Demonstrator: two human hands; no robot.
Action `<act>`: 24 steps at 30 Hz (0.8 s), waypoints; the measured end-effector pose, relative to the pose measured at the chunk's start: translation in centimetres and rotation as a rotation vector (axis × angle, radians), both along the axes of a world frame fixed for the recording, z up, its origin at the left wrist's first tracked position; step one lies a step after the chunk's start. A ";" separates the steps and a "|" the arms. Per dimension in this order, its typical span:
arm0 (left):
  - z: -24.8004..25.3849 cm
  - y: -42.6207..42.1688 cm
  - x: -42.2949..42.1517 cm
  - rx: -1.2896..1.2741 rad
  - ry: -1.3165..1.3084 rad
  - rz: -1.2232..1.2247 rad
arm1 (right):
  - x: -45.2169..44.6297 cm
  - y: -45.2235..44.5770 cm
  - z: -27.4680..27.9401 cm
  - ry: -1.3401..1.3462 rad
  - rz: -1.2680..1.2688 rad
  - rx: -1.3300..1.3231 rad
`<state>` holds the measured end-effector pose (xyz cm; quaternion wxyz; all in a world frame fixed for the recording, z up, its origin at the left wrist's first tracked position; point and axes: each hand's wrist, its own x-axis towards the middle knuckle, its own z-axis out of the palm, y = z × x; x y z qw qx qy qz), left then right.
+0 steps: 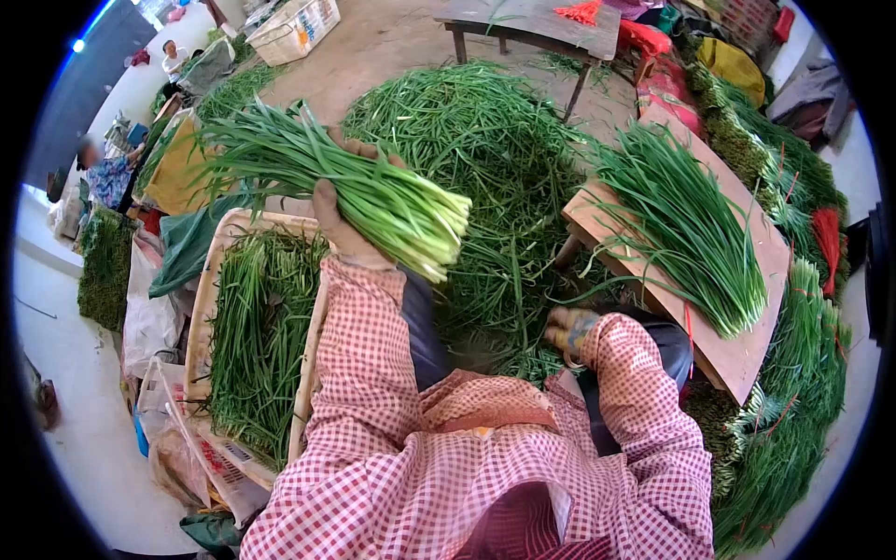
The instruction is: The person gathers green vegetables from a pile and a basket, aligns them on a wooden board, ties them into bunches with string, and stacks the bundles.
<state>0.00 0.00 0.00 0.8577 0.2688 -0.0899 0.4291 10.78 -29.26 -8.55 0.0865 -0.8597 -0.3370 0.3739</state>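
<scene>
My left hand (347, 224), in a brown work glove, is wrapped round a thick bunch of garlic chives (397, 201). The pale stem ends point right, while the green leaf tips fan out to the upper left over a crate. Low beside my knee is my right hand (569, 332), in a stained glove, with its fingers curled; whether anything is in them is hidden. A second bunch of garlic chives (686, 224) lies on the wooden board (737, 359) to the right, its stem ends towards me.
A heap of loose green leaves (467, 131) covers the floor ahead. At my left stands a cream crate (203, 308) filled with chives. Tied bundles (793, 420) are stacked at the right. A low table (532, 33) is at the back; two people sit at the far left.
</scene>
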 end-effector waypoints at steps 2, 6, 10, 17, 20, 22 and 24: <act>-0.7 -2.5 -0.2 0.029 -0.124 -0.083 | 0.5 -0.8 0.0 -0.081 -0.026 0.348; -2.1 -4.4 0.6 -0.068 0.060 -0.360 | 1.8 4.8 9.7 0.212 -0.165 0.851; -3.7 -7.9 2.5 -0.147 0.274 -0.370 | -0.7 5.6 12.1 0.039 0.095 0.681; -4.8 -11.5 4.5 -0.326 0.191 -0.477 | -1.7 4.6 4.5 -0.221 -0.018 0.962; -5.4 -11.2 5.4 -0.356 0.192 -0.542 | -0.2 5.1 4.0 -0.376 0.017 1.094; -4.0 -10.7 6.0 -0.294 0.213 -0.554 | 1.0 5.9 5.8 -0.126 -0.085 1.226; -2.8 -9.9 5.9 -0.255 0.232 -0.565 | 2.2 6.5 8.2 0.064 -0.139 1.241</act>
